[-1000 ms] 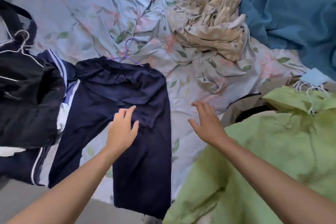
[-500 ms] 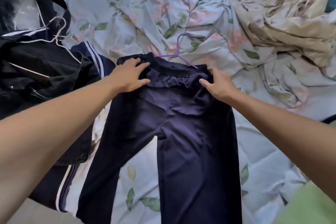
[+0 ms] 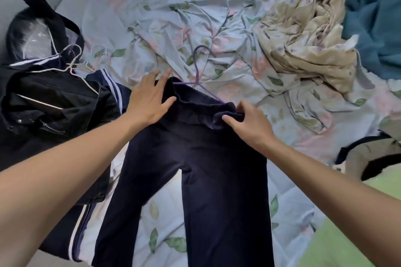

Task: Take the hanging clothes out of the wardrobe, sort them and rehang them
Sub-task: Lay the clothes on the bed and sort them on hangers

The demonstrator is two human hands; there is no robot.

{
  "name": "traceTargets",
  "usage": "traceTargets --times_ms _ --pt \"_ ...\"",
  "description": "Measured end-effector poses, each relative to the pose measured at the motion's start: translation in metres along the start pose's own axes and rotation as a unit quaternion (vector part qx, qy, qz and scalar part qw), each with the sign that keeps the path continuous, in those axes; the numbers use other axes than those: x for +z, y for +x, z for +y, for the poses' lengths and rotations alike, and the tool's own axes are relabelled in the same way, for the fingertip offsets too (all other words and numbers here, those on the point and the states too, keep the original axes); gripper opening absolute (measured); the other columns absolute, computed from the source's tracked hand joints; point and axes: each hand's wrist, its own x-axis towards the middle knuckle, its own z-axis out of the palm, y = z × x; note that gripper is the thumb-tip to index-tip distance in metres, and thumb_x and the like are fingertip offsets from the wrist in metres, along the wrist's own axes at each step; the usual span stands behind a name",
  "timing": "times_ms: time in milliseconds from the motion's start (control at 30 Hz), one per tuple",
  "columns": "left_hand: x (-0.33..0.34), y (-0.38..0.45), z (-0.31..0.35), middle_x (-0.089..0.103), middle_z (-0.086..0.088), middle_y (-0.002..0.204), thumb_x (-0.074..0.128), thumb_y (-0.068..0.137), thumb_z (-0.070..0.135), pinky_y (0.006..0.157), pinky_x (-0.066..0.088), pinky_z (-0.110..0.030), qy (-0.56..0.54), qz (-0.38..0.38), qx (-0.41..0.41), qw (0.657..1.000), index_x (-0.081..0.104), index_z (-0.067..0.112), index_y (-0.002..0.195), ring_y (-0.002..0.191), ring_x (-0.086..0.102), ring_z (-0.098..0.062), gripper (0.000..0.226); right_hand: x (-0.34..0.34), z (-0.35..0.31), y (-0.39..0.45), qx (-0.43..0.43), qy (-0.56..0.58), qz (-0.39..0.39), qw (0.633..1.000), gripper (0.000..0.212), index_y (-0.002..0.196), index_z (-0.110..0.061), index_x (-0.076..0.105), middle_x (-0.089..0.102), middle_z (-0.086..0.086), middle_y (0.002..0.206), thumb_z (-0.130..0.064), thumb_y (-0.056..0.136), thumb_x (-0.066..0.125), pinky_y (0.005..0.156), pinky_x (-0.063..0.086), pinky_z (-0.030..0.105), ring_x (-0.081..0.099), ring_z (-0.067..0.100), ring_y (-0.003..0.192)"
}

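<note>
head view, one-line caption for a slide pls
Both hands at the waistband of navy trousers on a purple hanger, laid on a floral bedsheet.

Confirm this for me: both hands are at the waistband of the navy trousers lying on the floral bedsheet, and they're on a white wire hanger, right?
Not quite: the hanger in the navy trousers is purple, as the head view shows. Both the left hand and right hand are at the waistband, on the floral bedsheet.

Nothing I can read here: no label, brand or number shows on the navy trousers [image 3: 191, 158] under my hands (nor on the bedsheet [image 3: 152, 6]).
</note>
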Motion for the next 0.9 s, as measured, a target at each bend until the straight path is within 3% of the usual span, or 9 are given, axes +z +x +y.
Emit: traceTargets --times_ms 67,167,300,433,533,600,667,800,900 --pt "-0.024 -0.009 0.010 0.053 -0.008 0.143 0.051 0.101 0.057 0.110 0.042 -0.049 -0.020 -0.016 0.035 0.999 0.045 0.024 0.155 0.131 0.049 -0.033 0.063 -0.029 -0.010 -0.037 -0.032 -0.018 0.025 0.999 0.041 0.088 -0.024 0.050 0.063 -0.007 0.078 -0.058 0.085 0.073 0.059 0.043 0.036 0.057 0.021 0.072" --pt "-0.066 -0.039 0.023 0.057 0.002 0.109 0.036 0.101 0.067 0.091 0.048 -0.045 -0.034 -0.040 0.100 0.994 0.064 0.027 0.122 0.101 0.058 -0.026 0.053 -0.072 -0.018 -0.094 -0.053 -0.008 0.044 0.998 0.042 0.083 -0.027 0.049 0.059 -0.009 0.069 -0.058 0.082 0.078 0.053 0.037 0.027 0.055 0.014 0.064" --pt "-0.144 -0.121 0.061 0.051 0.010 0.094 0.037 0.105 0.063 0.077 0.051 -0.042 -0.114 -0.080 0.092 0.986 0.052 0.030 0.095 0.086 0.055 -0.013 0.038 -0.135 -0.027 -0.163 -0.054 0.010 0.042 0.998 0.045 0.081 -0.026 0.047 0.058 -0.009 0.067 -0.056 0.078 0.080 0.059 0.046 0.036 0.057 0.014 0.064" --pt "-0.227 -0.231 0.117 0.055 0.007 0.078 0.046 0.105 0.059 0.069 0.049 -0.044 -0.149 -0.047 0.028 0.987 0.046 0.027 0.084 0.073 0.053 -0.011 0.039 -0.202 -0.041 -0.229 -0.078 0.018 0.011 0.997 0.037 0.099 -0.032 0.055 0.060 -0.013 0.082 -0.051 0.080 0.080 0.070 0.050 0.038 0.058 0.016 0.078" --pt "-0.294 -0.321 0.160 0.056 0.008 0.078 0.052 0.104 0.056 0.067 0.048 -0.039 -0.131 0.018 -0.019 0.991 0.047 0.027 0.083 0.073 0.054 -0.008 0.036 -0.241 -0.055 -0.286 -0.128 0.015 -0.025 0.991 0.043 0.122 -0.034 0.061 0.060 -0.015 0.105 -0.049 0.085 0.079 0.087 0.051 0.039 0.057 0.015 0.102" --pt "-0.334 -0.385 0.184 0.054 0.010 0.081 0.056 0.104 0.052 0.066 0.047 -0.037 -0.131 0.054 -0.045 0.989 0.048 0.028 0.083 0.074 0.054 -0.008 0.032 -0.261 -0.070 -0.329 -0.158 -0.006 -0.040 0.987 0.042 0.121 -0.025 0.064 0.054 -0.009 0.107 -0.045 0.087 0.078 0.092 0.048 0.039 0.051 0.017 0.108" --pt "-0.366 -0.442 0.206 0.052 0.010 0.084 0.053 0.104 0.055 0.065 0.047 -0.038 -0.140 0.069 -0.070 0.985 0.047 0.030 0.084 0.075 0.055 -0.008 0.033 -0.278 -0.089 -0.372 -0.182 -0.023 -0.060 0.981 0.035 0.114 -0.020 0.063 0.050 -0.006 0.106 -0.038 0.088 0.079 0.091 0.045 0.037 0.048 0.018 0.107" --pt "-0.412 -0.531 0.229 0.054 0.009 0.083 0.048 0.102 0.061 0.066 0.048 -0.041 -0.143 0.086 -0.123 0.978 0.046 0.030 0.083 0.076 0.056 -0.008 0.036 -0.303 -0.125 -0.446 -0.193 -0.013 -0.089 0.977 0.023 0.093 -0.031 0.050 0.062 -0.008 0.087 -0.024 0.086 0.071 0.076 0.049 0.043 0.061 0.026 0.088" --pt "-0.435 -0.573 0.235 0.059 0.010 0.083 0.052 0.103 0.058 0.066 0.040 -0.032 -0.143 0.091 -0.159 0.973 0.050 0.031 0.082 0.080 0.057 -0.006 0.034 -0.314 -0.143 -0.482 -0.204 0.000 -0.094 0.974 0.025 0.096 -0.031 0.053 0.067 -0.008 0.088 -0.023 0.085 0.074 0.077 0.053 0.044 0.064 0.025 0.088"
